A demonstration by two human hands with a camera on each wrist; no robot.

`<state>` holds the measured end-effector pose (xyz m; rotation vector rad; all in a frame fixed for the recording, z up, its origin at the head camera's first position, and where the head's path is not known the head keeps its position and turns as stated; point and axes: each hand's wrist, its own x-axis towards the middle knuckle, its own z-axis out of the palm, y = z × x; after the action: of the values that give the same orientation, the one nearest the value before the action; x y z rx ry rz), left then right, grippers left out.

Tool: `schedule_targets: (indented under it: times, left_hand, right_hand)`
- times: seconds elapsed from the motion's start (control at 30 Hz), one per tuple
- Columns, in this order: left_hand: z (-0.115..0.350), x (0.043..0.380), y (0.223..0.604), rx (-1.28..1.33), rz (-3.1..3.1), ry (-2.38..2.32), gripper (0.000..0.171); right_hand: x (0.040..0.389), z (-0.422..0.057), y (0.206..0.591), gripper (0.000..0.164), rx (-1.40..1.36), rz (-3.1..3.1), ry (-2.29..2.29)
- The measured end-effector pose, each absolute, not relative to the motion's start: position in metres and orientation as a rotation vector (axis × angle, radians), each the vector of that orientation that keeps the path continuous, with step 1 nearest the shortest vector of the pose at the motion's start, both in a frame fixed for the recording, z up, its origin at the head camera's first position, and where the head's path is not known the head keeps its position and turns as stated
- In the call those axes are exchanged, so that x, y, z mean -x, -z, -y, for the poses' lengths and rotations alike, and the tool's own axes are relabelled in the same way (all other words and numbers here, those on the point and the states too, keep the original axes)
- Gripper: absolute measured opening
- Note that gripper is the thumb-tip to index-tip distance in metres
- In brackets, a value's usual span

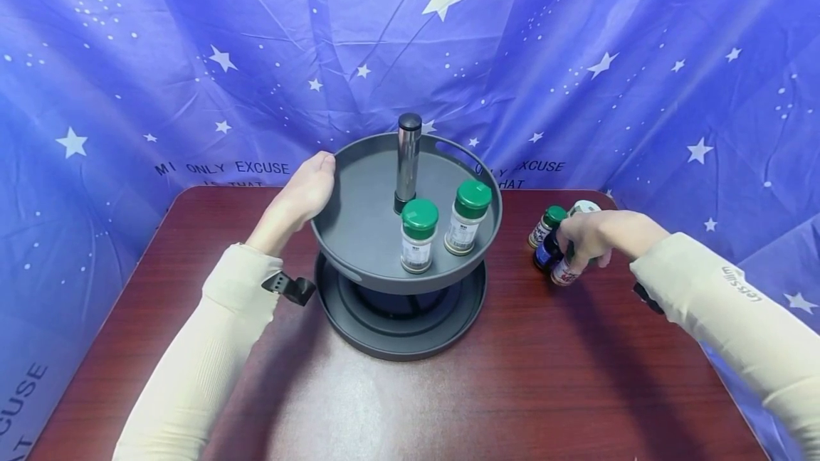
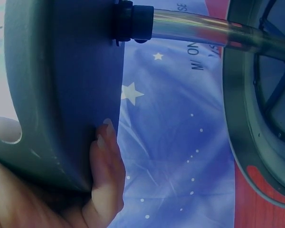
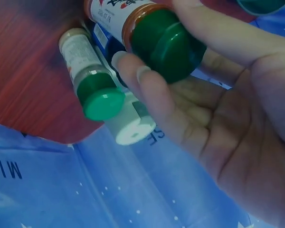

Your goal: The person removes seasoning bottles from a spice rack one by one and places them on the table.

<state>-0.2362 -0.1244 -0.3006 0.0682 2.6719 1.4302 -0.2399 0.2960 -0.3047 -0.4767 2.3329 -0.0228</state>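
Observation:
A two-tier dark grey turntable rack stands on the table. My left hand (image 1: 309, 185) grips the left rim of its upper tray (image 1: 359, 215), with fingers (image 2: 107, 166) curled against the underside. Two green-capped spice jars (image 1: 418, 244) (image 1: 465, 223) stand upright on this tray, right of the metal post (image 1: 407, 162). Over at the table's right, my right hand (image 1: 592, 233) holds a spice jar (image 3: 164, 42) with a reddish label by its green cap, thumb and fingers on opposite sides. Close beside it are another green-capped jar (image 3: 80, 59), a white-capped container (image 3: 130, 126) and a dark blue container (image 1: 546, 255).
The lower tray (image 1: 400, 348) of the rack sits on the reddish-brown table (image 1: 512, 375). A blue curtain (image 1: 359, 34) with white stars hangs right behind the table and along its sides.

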Motion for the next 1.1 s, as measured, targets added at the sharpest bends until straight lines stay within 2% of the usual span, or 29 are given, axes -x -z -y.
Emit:
schedule_targets:
  times: [0.4, 0.7, 0.9, 1.1]
  left_hand:
    - [0.124, 0.235, 0.300, -0.060, -2.665, -1.443, 0.045]
    - [0.125, 0.235, 0.299, -0.062, -2.672, -1.429, 0.045]
    - [0.125, 0.235, 0.300, -0.059, -2.665, -1.430, 0.045]
    - [0.125, 0.235, 0.300, -0.057, -2.664, -1.432, 0.045]
  right_hand:
    - [0.236, -0.298, 0.323, 0.018, 0.610, -2.454, -0.071]
    - [0.233, -0.298, 0.328, 0.018, 0.678, -2.467, -0.107]
    - [0.231, -0.300, 0.334, 0.028, 0.657, -2.502, -0.145]
    - [0.231, -0.300, 0.336, 0.019, 0.611, -2.499, -0.138]
